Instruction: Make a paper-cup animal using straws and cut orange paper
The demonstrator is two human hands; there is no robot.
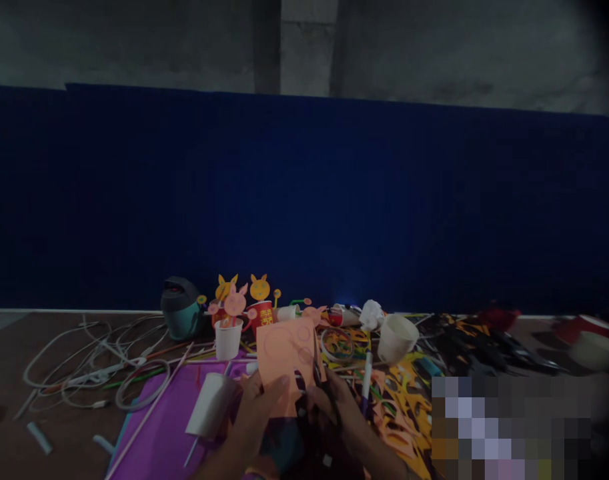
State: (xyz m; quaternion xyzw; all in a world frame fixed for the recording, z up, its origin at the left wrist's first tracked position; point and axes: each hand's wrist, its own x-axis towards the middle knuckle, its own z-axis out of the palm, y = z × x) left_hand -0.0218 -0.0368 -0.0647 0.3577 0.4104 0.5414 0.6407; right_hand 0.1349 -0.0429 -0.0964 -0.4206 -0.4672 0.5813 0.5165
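Observation:
An orange paper sheet (284, 343) with drawn circles stands upright near the bottom centre, a notch cut into its lower right. My left hand (267, 407) pinches its lower left part, the thumb lying on the front. At the right edge of the sheet, my right hand (334, 407) is closed around dark scissors (316, 363), whose blades point up beside the paper; the handles are mostly hidden in shadow. Left of my left hand, a white paper cup (211, 405) lies on its side on purple sheets (169, 423).
Behind the sheet stand decorated cups (228, 339) with paper animal heads (235, 301). A teal and grey device (181, 310) and white cables (64, 360) are at left. Orange and yellow scraps (399, 417), a tape roll (337, 345) and a white cup (397, 338) lie right.

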